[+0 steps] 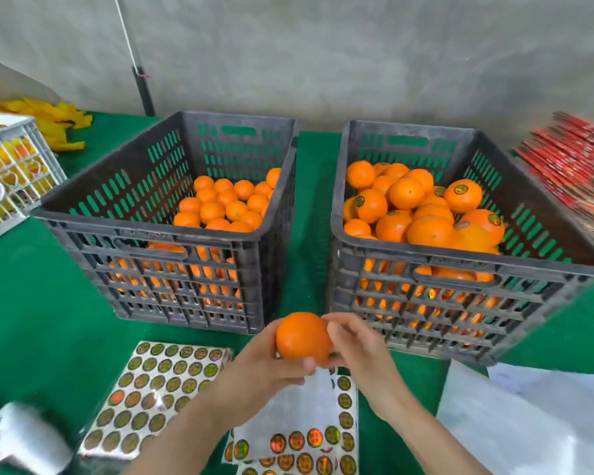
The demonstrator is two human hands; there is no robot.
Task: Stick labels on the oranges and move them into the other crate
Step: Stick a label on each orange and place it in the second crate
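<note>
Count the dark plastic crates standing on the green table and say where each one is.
2. The left crate stands behind the full label sheet; the right crate stands beside it, apart, holding labelled oranges.

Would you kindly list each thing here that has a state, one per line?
Held orange: gripped by both hands, no label visible.
Left hand: closed on the orange.
Right hand: fingers touching the orange.
Left crate: partly filled, oranges unlabelled.
Right crate: fuller, several oranges labelled.
Full label sheet: flat, untouched.
Near label sheet: mostly peeled.
</note>
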